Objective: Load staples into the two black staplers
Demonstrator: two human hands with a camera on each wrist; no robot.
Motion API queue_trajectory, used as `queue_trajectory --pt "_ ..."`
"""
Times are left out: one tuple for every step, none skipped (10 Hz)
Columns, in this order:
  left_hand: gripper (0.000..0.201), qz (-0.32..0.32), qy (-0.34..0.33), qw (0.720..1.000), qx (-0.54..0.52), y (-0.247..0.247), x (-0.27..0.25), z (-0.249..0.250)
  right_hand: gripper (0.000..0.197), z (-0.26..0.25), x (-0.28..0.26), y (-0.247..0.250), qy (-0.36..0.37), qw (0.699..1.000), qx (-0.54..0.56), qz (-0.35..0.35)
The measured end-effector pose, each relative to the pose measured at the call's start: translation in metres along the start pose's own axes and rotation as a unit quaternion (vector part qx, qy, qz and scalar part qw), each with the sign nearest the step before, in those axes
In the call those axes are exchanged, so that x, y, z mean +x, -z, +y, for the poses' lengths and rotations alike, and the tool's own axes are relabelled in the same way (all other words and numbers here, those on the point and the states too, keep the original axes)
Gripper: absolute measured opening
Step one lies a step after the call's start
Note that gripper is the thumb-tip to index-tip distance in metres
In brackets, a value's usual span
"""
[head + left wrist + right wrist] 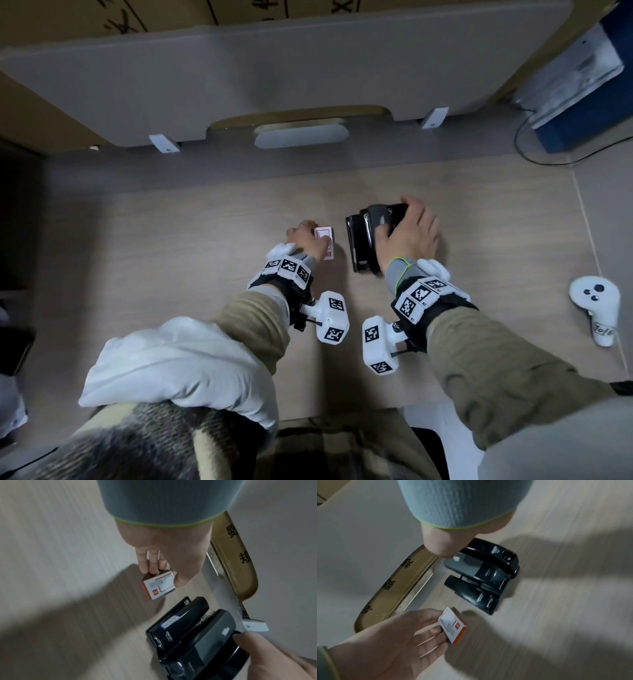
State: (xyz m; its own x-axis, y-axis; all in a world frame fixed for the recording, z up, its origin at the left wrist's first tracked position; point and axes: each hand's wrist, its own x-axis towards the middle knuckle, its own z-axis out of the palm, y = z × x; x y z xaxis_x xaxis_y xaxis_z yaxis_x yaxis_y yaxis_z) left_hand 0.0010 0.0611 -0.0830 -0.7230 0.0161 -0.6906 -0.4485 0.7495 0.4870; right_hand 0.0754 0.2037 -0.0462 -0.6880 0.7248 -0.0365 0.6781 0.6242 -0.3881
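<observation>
Two black staplers lie side by side on the wooden table (171,240). The nearer one (358,245) (178,623) (471,595) is all black. My right hand (397,219) (447,545) grips the grey-topped one (378,214) (205,637) (471,566), thumb on its top and fingers round its far side. Just left of them, my left hand (310,236) (163,572) pinches a small white and red staple box (324,245) (159,585) (452,624) between thumb and fingers. Whether the box rests on the table or hangs just above it, I cannot tell.
A grey partition panel (274,85) with a cut-out stands along the back, with cardboard behind it. On the table's right side lies a white hand controller (594,308). A blue box (582,102) and a black cable (527,150) are at the back right.
</observation>
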Motion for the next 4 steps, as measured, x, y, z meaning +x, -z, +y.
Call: queue_trajectory --pt "0.052 -0.013 0.004 1.0 0.011 -0.01 0.0 0.008 0.068 0.016 0.007 -0.004 -0.118 0.988 0.051 -0.083" --pt "0.047 -0.017 0.001 1.0 0.004 -0.018 -0.012 0.025 0.073 0.03 0.016 -0.001 -0.188 0.938 0.099 -0.274" --pt "0.047 0.0 0.013 1.0 -0.014 -0.022 -0.013 0.027 0.075 0.035 0.021 0.007 -0.173 0.929 0.069 -0.32" --pt "0.048 0.008 0.018 0.999 -0.025 -0.018 -0.016 0.032 0.074 0.026 0.022 0.013 -0.163 0.936 0.071 -0.305"
